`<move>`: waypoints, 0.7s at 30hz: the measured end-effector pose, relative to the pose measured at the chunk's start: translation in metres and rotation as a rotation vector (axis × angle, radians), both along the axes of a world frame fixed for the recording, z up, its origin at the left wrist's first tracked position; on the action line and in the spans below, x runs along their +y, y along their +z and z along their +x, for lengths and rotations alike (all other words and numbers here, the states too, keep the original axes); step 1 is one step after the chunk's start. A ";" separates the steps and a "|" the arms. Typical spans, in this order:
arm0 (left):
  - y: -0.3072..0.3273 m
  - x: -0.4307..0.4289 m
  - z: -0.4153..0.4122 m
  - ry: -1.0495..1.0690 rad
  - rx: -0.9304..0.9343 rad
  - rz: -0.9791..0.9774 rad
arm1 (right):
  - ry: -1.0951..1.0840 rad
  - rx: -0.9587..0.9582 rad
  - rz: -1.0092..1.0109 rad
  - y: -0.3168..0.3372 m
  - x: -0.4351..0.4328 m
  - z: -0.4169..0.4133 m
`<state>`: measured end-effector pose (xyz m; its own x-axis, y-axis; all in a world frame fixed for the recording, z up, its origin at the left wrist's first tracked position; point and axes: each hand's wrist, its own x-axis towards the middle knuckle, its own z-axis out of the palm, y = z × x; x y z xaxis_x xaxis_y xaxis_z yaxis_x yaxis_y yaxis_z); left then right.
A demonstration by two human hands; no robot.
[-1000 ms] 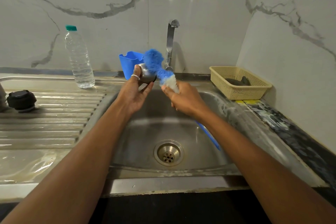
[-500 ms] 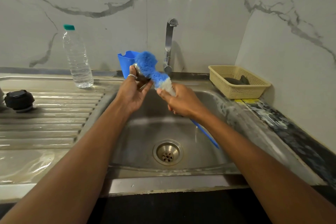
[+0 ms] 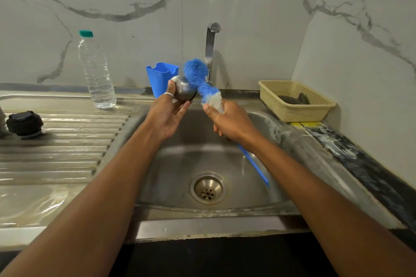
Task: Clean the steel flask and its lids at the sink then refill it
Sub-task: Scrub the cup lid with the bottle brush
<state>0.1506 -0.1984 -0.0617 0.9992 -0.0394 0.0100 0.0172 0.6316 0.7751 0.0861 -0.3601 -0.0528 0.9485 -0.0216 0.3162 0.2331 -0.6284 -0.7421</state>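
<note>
**Brush [image 3: 200, 78] against steel lid [image 3: 183, 91]**

The left hand [image 3: 167, 114] is pinching the steel lid at its fingertips over the sink [image 3: 180, 159]. The right hand [image 3: 231, 122], just beside it, is gripping the blue-and-white brush, bristles touching the lid. A black lid [image 3: 24, 123] is sitting on the counter [image 3: 67, 153], well left of the left hand.

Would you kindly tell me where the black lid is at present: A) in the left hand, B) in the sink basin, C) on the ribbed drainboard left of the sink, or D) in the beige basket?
C: the black lid sits on the ribbed drainboard, far left, while the left hand holds a steel lid.
</note>
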 end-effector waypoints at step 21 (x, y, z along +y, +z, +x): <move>0.001 -0.002 -0.003 -0.060 -0.046 -0.029 | 0.019 -0.015 -0.056 -0.001 0.002 0.000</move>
